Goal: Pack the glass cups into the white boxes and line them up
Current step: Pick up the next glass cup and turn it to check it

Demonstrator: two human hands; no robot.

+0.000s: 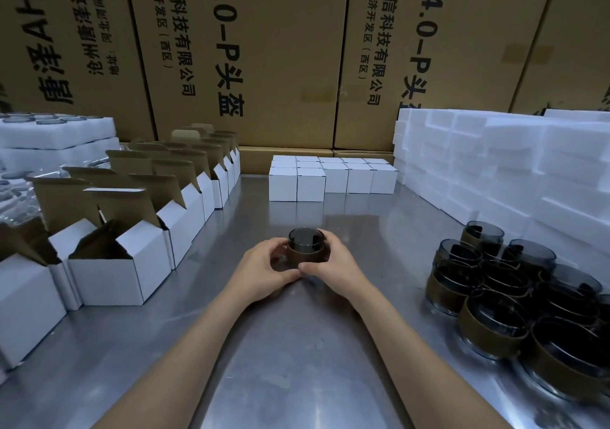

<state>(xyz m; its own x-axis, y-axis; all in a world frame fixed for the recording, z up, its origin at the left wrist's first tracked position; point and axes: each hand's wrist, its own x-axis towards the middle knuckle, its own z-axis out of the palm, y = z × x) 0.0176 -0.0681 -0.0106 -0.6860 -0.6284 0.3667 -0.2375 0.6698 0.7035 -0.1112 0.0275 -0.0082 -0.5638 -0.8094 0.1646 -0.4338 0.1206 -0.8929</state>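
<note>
Both hands, left hand (pixel 264 265) and right hand (pixel 333 263), clasp one cup (pixel 305 247) upright on the table (pixel 297 346), probably steadying it; open boxes (pixel 122 263) wait at nine o'clock.

Both bare forearms reach forward and converge at the middle, where the left hand (pixel 264 268) and right hand (pixel 333 268) cup a glass cup (pixel 305 247) from either side, fingers curled round its wall and thumbs nearly meeting at its near side.
</note>
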